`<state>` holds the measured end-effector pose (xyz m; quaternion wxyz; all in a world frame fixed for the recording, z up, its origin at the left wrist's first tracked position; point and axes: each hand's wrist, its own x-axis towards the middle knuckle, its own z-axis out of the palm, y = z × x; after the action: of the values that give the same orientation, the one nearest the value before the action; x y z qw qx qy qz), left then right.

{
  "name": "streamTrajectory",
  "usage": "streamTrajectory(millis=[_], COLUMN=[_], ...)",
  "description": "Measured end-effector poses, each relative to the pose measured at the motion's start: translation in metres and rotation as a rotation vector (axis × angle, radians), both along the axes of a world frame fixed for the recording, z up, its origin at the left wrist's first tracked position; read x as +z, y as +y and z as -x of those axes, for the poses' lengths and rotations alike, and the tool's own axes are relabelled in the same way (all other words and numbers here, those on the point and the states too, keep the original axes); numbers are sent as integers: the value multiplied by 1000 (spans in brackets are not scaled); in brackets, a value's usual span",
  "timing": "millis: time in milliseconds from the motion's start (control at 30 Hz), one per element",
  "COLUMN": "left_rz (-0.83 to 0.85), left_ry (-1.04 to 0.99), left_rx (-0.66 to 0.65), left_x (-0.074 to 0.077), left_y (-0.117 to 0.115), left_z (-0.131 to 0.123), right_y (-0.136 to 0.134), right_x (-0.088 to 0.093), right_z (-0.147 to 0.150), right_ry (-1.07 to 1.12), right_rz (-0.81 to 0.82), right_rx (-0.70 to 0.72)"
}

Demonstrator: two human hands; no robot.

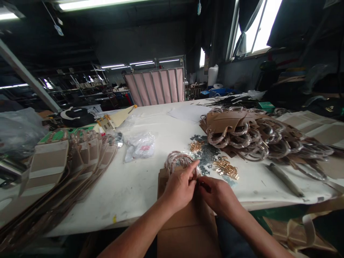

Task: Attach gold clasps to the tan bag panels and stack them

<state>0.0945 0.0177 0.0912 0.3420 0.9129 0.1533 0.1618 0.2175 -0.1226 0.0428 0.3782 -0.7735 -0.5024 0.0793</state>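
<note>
A brown bag panel (188, 233) hangs over the table's front edge, its upper end lying on the tabletop. At that end are plastic-wrapped loop handles (174, 157). My left hand (177, 188) is closed at the right side of the handles, index finger stretched forward and thumb bent inward. Right beside it, my right hand (219, 195) pinches at the handle's base; whatever its fingertips hold is too small and hidden to make out. Just beyond the hands lie gold metal fittings (228, 168), smaller gold pieces (197, 146) and dark flat metal plates (211, 154).
Brown panels with wrapped handles (242, 132) are heaped at the right, near a dark grey rod-like object (286, 180). Beige panels (48, 161) stand stacked at the left. A clear plastic bag (141, 146) lies on the white table (118, 190).
</note>
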Motion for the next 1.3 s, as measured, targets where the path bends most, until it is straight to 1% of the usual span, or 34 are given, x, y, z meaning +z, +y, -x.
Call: streamTrajectory(millis=[100, 233, 333, 400, 467, 533, 600, 700, 833, 1033, 1200, 1300], left_rz=[-99, -183, -197, -168, -101, -22, 51, 122, 136, 114, 143, 147], left_ry=[-70, -174, -184, -164, -135, -101, -84, -115, -155, -134, -142, -133], left_rx=[-4, -28, -48, 1, 70, 106, 105, 106, 132, 122, 103, 112], left_x=[-1, 6, 11, 12, 12, 10, 8, 4, 3, 4, 3, 2], left_y=[-1, -2, 0, 3, 6, 10, 13, 15, 15, 18, 19, 19], left_z=[4, 12, 15, 15, 14, 13, 13, 14, 14, 14, 13, 13], right_y=[3, 5, 9, 10, 10, 9, 9, 9, 9, 12, 17, 18], right_x=[3, 5, 3, -1, -4, -5, -5, -3, 2, 9, 16, 17], right_z=[-1, -11, -14, -10, -2, 6, 10, 10, 6, 6, 2, -2], right_ry=[90, 306, 280, 221, 196, 190, 178, 164, 186, 168, 119, 90], right_rz=[-18, -50, -61, -120, -200, -239, -223, -162, -156, -152, -94, -68], right_rx=[9, 27, 48, -5, -43, -22, 4, -6, 19, 61, 102, 146])
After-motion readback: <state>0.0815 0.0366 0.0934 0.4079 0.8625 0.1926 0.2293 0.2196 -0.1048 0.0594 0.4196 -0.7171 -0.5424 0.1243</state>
